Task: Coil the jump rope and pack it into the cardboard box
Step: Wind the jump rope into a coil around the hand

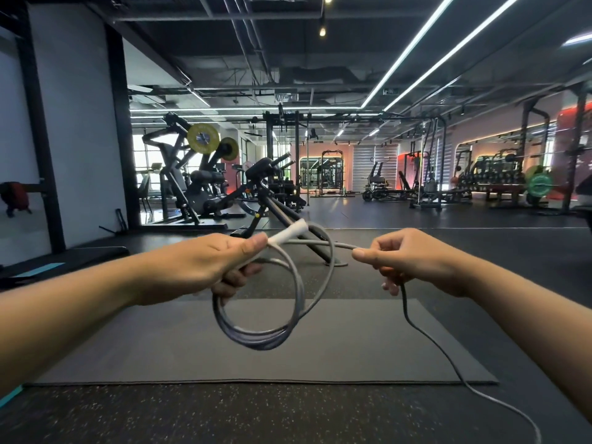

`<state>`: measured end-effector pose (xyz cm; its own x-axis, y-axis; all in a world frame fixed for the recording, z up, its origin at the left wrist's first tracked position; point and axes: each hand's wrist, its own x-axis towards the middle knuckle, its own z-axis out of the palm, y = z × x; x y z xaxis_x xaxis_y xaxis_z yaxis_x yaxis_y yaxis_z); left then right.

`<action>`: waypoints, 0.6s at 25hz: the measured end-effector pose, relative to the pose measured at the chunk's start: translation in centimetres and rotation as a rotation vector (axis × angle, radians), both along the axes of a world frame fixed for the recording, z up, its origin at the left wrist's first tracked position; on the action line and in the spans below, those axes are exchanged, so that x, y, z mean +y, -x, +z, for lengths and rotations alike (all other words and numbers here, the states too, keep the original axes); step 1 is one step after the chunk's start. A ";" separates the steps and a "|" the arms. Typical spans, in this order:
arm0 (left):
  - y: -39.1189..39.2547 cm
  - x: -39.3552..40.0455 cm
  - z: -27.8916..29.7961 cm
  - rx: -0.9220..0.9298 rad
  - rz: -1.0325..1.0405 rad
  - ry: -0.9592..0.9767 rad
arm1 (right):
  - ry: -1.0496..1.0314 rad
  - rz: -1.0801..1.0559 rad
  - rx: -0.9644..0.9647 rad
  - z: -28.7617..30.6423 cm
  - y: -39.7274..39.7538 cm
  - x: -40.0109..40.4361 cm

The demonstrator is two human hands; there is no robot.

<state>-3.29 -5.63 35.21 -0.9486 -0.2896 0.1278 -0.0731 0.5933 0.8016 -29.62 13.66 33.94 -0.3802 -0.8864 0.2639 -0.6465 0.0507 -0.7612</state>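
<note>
smooth grey jump rope (256,334) looped round in left hand (205,267) grip, right hand (407,261) pinching its strand

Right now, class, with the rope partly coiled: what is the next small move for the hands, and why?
Probably the right hand should carry its pinched stretch of jump rope across to the left hand to add another loop. The left hand already holds several loops together with the white handle, while a long tail still trails from the right hand over the grey mat to the floor.
</note>
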 end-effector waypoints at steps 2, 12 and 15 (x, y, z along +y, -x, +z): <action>0.5 0.6 -0.6 0.134 0.032 -0.141 | -0.010 -0.015 -0.089 -1.1 -0.4 -0.2; 8.4 5.6 -1.1 0.853 0.359 -0.965 | 0.353 0.342 -0.612 -2.4 -6.6 -5.6; 10.0 7.1 -0.5 0.878 0.422 -1.103 | 0.488 0.269 -0.564 -3.3 -9.1 -7.0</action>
